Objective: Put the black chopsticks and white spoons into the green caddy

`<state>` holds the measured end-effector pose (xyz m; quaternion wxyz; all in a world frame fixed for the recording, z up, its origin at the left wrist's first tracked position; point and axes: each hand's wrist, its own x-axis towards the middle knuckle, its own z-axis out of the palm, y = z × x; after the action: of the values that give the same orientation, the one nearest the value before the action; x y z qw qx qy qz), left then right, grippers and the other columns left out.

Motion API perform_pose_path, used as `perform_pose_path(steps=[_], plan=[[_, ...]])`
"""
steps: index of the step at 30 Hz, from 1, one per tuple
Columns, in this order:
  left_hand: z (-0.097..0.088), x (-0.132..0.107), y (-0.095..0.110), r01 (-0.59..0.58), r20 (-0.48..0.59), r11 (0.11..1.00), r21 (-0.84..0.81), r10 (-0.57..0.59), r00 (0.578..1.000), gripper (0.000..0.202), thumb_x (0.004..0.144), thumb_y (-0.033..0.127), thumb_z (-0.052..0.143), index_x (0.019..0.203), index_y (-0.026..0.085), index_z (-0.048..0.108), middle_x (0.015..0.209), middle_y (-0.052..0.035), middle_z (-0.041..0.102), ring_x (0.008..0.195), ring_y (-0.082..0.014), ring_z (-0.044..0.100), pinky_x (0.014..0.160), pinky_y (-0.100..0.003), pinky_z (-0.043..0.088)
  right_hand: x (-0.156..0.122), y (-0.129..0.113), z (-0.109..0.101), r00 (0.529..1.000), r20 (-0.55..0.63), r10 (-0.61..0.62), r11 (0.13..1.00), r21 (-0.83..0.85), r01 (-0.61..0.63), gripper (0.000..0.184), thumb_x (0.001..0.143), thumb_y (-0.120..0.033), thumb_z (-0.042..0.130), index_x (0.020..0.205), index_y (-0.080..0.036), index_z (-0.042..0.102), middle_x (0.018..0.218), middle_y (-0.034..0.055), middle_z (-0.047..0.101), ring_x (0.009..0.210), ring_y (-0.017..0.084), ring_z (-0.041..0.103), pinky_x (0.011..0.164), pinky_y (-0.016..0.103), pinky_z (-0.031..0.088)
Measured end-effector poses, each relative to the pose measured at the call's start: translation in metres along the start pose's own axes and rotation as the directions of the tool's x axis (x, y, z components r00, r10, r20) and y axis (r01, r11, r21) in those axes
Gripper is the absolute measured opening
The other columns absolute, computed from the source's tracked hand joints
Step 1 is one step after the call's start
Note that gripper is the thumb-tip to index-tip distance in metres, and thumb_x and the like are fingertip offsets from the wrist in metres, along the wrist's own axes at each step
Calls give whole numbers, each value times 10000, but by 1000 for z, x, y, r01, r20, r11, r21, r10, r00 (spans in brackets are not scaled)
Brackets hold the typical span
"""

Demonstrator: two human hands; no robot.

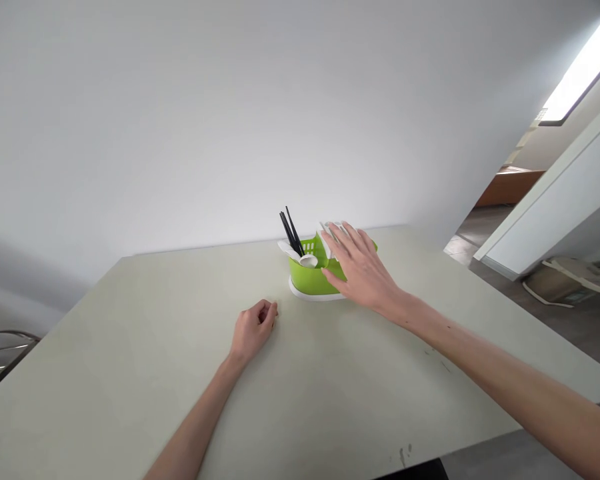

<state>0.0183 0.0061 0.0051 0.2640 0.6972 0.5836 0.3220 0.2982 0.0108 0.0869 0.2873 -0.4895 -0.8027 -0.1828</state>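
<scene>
A green cutlery caddy (pixel 313 281) with a white base stands toward the back of the table. Black chopsticks (pixel 291 233) lean to the left in its left compartment, along with white spoons (pixel 309 261). My right hand (pixel 360 267) is over the caddy's right side, fingers spread, and holds nothing. It hides much of that compartment; whether it touches the caddy I cannot tell. Behind its fingers, parts of white items (pixel 325 235) show, their kind unclear. Left of the caddy and in front of it, my left hand (pixel 254 328) rests on the table in a loose fist, nothing visible in it.
The pale table (pixel 155 353) meets a white wall (pixel 205 133) at its back edge. Past the table's right edge, a wrapped bundle (pixel 570 280) lies on the floor. A metal-framed piece of furniture (pixel 5 350) shows at the far left.
</scene>
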Motion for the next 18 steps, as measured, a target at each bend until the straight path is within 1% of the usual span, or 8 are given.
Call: perform_pose_path(steps=[3, 5, 8, 12, 18], plan=[[-1, 0, 0, 3, -1, 1000, 5, -3, 1000, 456, 973, 588, 464, 744, 221, 610, 602, 17, 587, 574, -158, 499, 620, -288, 393, -1, 3, 7, 998, 49, 30, 999, -37, -28, 713, 1032, -352, 526, 1655, -111, 276, 1664, 236, 398, 1564, 422, 311, 1229, 642, 321], [-1, 0, 0, 3, -4, 1000, 3, -3, 1000, 455, 972, 586, 466, 740, 221, 608, 600, 18, 581, 573, -157, 495, 616, -286, 391, -2, 2, 9, 998, 59, 32, 999, -46, -29, 706, 1034, -325, 508, 1656, -107, 255, 1659, 245, 402, 1559, 414, 326, 1215, 634, 347], [-3, -1, 0, -1, -7, 1000, 0, 1, 1000, 461, 970, 588, 468, 735, 217, 608, 599, 17, 582, 573, -155, 496, 615, -284, 391, -2, 3, 9, 996, 82, 22, 998, -55, -17, 706, 1026, -279, 489, 1661, -118, 227, 1672, 235, 383, 1568, 396, 313, 1211, 624, 354], [-6, -1, 1, -3, -3, 1000, -2, 3, 1000, 464, 970, 585, 466, 735, 210, 608, 603, 17, 589, 579, -152, 499, 620, -278, 391, 0, 9, 8, 988, 146, 43, 996, -82, -32, 700, 1012, -260, 477, 1651, -99, 239, 1697, 214, 345, 1593, 366, 261, 1253, 587, 307], [-8, -3, -1, 19, 0, 1000, -2, -19, 1000, 461, 968, 586, 469, 742, 208, 604, 605, 21, 585, 580, -147, 488, 616, -273, 383, 1, 29, 11, 980, 182, 76, 993, -106, -58, 723, 987, -276, 504, 1643, -108, 251, 1713, 182, 325, 1595, 353, 259, 1275, 564, 275]])
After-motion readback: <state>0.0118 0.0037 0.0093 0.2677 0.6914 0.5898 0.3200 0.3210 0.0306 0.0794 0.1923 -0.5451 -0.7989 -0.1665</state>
